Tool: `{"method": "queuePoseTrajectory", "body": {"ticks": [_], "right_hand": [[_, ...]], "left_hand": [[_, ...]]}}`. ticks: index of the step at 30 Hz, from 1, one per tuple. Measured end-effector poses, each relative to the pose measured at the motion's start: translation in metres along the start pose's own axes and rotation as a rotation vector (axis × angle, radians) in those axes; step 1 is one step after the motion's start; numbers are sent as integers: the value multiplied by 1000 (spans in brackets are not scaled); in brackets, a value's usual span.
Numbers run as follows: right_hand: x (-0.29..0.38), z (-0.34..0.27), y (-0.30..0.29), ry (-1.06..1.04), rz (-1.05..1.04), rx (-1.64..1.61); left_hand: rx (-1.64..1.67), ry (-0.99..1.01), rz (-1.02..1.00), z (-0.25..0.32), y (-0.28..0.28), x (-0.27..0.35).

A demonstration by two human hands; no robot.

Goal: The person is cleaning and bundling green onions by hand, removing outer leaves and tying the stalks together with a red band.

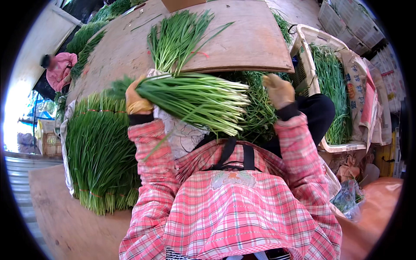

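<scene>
My left hand [138, 97], in a tan glove, grips a loose bunch of garlic chives [195, 100] near its leafy end. The bunch lies sideways in front of me, pale stem ends fanned out to the right. Apart from those stems, my right hand [279, 90], also gloved, is raised with its fingers curled; whether anything small is in it I cannot tell. Below and behind it are tangled loose green leaves [260, 113]. Another bunch of chives [178, 39] rests on the wooden board [243, 39] beyond, a red tie [201, 53] by its stems.
Tied chive bundles [100, 146] are stacked at my left. On the right stands a white plastic crate [312, 71] of chives, with a printed sack [356, 87] over its side. A person in pink [60, 70] is at the far left. A cardboard box [182, 4] sits at the back.
</scene>
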State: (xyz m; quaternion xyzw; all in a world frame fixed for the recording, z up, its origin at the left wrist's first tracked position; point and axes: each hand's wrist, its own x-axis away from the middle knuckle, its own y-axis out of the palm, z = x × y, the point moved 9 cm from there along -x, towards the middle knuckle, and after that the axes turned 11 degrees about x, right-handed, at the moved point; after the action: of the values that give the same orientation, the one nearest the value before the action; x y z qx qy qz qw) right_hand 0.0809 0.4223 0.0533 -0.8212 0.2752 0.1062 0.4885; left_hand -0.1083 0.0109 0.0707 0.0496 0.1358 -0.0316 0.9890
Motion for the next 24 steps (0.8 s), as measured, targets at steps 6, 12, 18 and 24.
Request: {"method": "queuePoseTrajectory", "body": {"ticks": [6, 12, 18, 24], "right_hand": [[38, -53, 6, 1, -483, -493], [17, -127, 30, -286, -136, -367], [26, -95, 32, -25, -67, -428], [38, 17, 6, 460, -103, -425]], "left_hand": [[785, -560, 299, -56, -24, 26], [844, -454, 350, -77, -31, 37], [918, -400, 357, -78, -26, 42], [821, -371, 463, -79, -37, 47]]}}
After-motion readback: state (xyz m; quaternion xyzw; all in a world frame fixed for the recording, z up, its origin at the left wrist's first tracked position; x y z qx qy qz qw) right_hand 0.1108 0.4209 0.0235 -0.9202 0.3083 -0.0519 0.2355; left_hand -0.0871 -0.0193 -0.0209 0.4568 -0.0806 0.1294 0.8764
